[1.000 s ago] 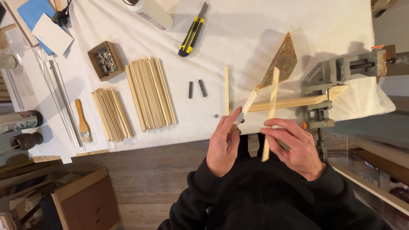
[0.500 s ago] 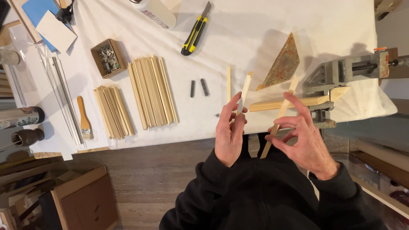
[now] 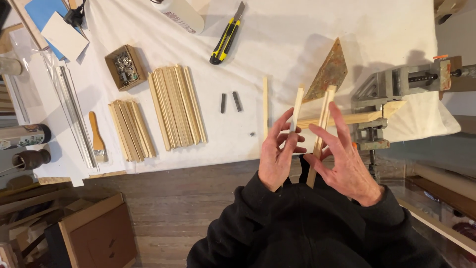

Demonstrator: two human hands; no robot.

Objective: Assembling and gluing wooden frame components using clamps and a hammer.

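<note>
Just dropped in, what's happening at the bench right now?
A person in a dark sweater holds two wooden strips above the near edge of a white-covered table. The left hand pinches a short pale strip upright; the right hand holds a longer strip beside it. Behind them a metal corner clamp grips a wood piece. Two bundles of strips, a yellow utility knife and a small box of metal bits lie to the left.
</note>
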